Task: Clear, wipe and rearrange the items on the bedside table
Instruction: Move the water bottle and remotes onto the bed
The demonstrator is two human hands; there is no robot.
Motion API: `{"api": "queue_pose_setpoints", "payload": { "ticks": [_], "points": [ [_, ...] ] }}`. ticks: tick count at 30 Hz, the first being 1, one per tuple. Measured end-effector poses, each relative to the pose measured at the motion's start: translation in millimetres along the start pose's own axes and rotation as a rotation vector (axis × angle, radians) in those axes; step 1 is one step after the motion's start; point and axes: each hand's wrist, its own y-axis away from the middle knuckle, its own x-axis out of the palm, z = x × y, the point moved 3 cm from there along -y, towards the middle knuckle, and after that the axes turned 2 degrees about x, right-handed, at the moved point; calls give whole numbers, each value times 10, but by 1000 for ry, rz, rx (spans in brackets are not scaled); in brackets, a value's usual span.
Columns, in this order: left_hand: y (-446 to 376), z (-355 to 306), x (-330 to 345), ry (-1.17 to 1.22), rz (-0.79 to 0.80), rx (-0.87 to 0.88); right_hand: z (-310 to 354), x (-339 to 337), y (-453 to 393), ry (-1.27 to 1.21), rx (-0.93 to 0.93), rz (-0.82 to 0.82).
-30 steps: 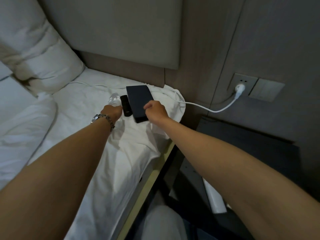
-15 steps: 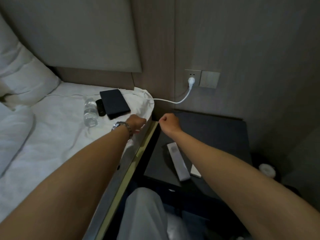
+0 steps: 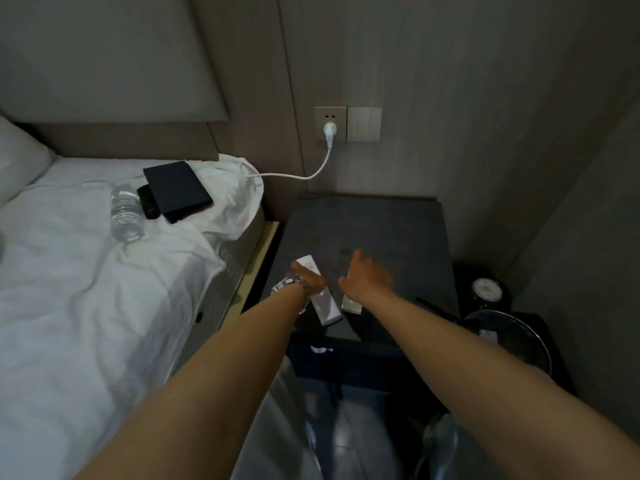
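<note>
While the left hand [image 3: 310,284] lies over the white remote [image 3: 320,299] on the dark desk [image 3: 381,230], whether its fingers grip it cannot be told. The right hand [image 3: 365,277] hovers with fingers spread, holding nothing, above a small white card [image 3: 351,306]. On the bed [image 3: 86,289] lie a water bottle [image 3: 125,216], a dark notebook [image 3: 176,190] and a small black device [image 3: 148,202].

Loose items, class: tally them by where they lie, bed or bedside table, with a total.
On the bed: 3, a water bottle, a small black device, a dark folder.
On the bedside table: 2, a white remote, a white card.
Total: 5
</note>
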Motion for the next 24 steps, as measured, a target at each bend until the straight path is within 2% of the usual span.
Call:
{"api": "queue_pose_setpoints", "payload": {
  "ticks": [5, 9, 18, 24],
  "points": [
    [23, 60, 303, 32, -22, -12, -140, 272, 3, 46, 82, 26],
    [11, 133, 432, -29, -68, 2, -178, 338, -22, 1, 127, 14],
    [-16, 188, 393, 3, -179, 83, -157, 298, -105, -103, 175, -10],
    [-32, 86, 207, 222, -214, 214, -12, 234, -125, -192, 158, -29]
  ]
}}
